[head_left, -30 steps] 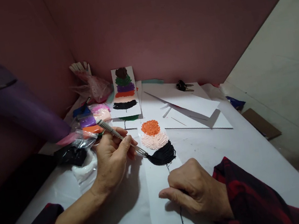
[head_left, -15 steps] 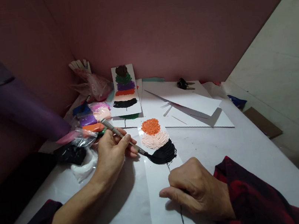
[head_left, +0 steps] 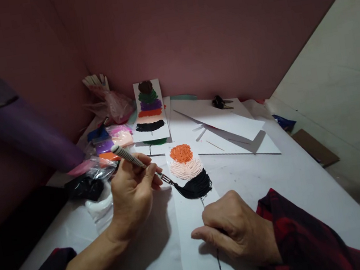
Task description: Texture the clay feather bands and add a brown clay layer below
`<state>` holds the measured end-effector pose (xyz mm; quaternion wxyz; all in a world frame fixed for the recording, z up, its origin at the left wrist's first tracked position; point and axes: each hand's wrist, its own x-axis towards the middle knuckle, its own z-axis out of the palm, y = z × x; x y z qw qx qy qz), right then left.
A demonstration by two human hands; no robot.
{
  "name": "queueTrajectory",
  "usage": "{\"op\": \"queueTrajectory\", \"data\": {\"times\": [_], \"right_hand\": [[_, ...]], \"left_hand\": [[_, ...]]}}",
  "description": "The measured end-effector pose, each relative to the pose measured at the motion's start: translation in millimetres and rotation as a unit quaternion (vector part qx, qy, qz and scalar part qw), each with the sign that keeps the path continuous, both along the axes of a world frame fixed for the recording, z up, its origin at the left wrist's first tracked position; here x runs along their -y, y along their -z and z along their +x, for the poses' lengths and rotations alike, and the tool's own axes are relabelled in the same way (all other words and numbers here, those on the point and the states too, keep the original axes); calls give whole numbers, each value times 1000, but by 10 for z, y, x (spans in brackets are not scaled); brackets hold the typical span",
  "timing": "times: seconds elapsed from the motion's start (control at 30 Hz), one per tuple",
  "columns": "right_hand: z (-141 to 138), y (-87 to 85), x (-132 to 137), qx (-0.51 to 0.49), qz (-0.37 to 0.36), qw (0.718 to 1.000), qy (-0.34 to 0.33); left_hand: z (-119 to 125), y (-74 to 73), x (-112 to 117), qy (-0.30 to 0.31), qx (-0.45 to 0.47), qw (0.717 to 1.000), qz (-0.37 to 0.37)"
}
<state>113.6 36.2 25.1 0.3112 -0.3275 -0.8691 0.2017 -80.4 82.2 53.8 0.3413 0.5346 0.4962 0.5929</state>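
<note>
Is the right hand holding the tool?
No, the left hand holds the tool; the right hand rests curled on the paper strip.

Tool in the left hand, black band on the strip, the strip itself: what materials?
Tool: likely metal, ribbed grey handle, thin shiny tip. Black band: looks like soft modelling clay, matte, smeared in raised strokes. Strip: white paper, flat and matte.

Tool (head_left: 132, 158): slim, ridged grey handle with a metal tip. It is tilted with the handle up-left, gripped in the left hand (head_left: 133, 194), and the tip touches the black band's left edge.
Strip (head_left: 189, 223): white paper lying flat, with a dark line down the middle. The right hand (head_left: 235, 230), fingers curled, rests on it.
Clay (head_left: 186, 169): three textured bands at the strip's far end, orange, then peach, then black nearest.
</note>
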Motion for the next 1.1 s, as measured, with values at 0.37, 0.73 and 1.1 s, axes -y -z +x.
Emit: {"op": "queueTrajectory", "data": {"times": [0.37,0.73,1.1], "right_hand": [[-5,-3,-3,-10,5,1000,-1],[11,7,-14,-11,7,1000,-5],[-4,-3,-15,-5,14,1000,-2]], "left_hand": [[197,139,85,95,18,993,66],[205,184,65,120,19,993,-14],[162,216,17,140,2,990,-14]]}}
